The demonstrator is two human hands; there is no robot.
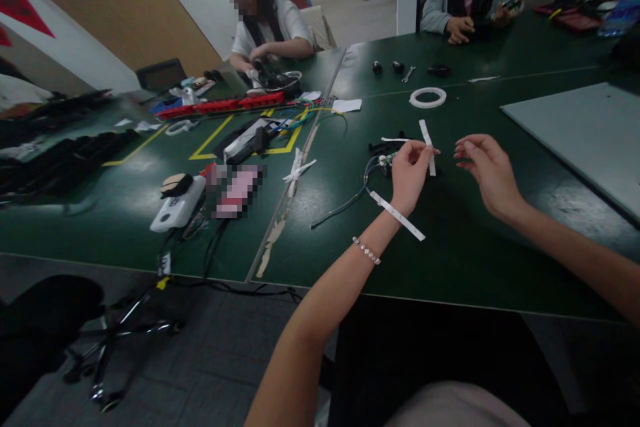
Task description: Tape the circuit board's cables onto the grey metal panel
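My left hand point(411, 170) pinches a short white tape strip point(425, 137) between thumb and fingertips, above the table. A second white tape strip point(398, 215) lies across that wrist, just above a beaded bracelet point(367, 251). Just to the right, my right hand point(487, 170) hovers with loosely curled fingers, the tips slightly apart and nothing visible in them. Behind the left hand, and partly hidden by it, sits a black part point(390, 146) with a small circuit board point(386, 161). A grey cable point(345, 210) runs from it leftward over the table.
A tape roll point(428, 98) lies beyond my hands, near a small wrench point(409, 74). At right is a grey panel point(585, 140). Crossed tape strips point(299, 170), a power bank point(179, 203) and a pixelated phone point(239, 192) lie left. Two people sit across the green table point(450, 260).
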